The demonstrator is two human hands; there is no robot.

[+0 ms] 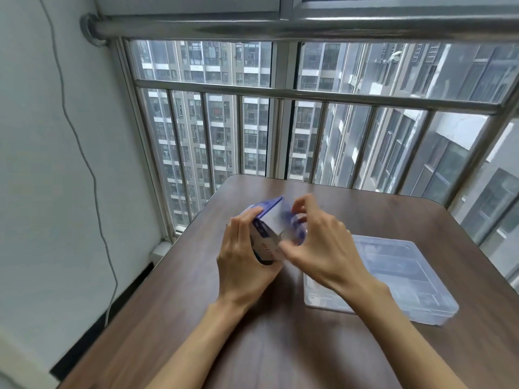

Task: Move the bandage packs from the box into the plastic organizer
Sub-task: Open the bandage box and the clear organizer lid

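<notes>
Above the brown wooden table [365,220], the left hand [247,265] grips a blue-and-white cardboard box [269,228]; the right hand [323,248] pinches its blurred flap. A clear plastic organizer [407,279] lies near the right edge.

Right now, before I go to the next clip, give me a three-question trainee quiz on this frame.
1. True or false: the plastic organizer lies on the table to the right of the box.
2. Which hand grips the box from its left side? A) left hand B) right hand C) neither
3. Fill in: the right hand's fingers are at the box's ____ end, the one turned toward the window; motion blur hides what they do there.

Key
1. True; its lid looks closed, and no bandage packs show outside the box.
2. A.
3. Upper.
</notes>
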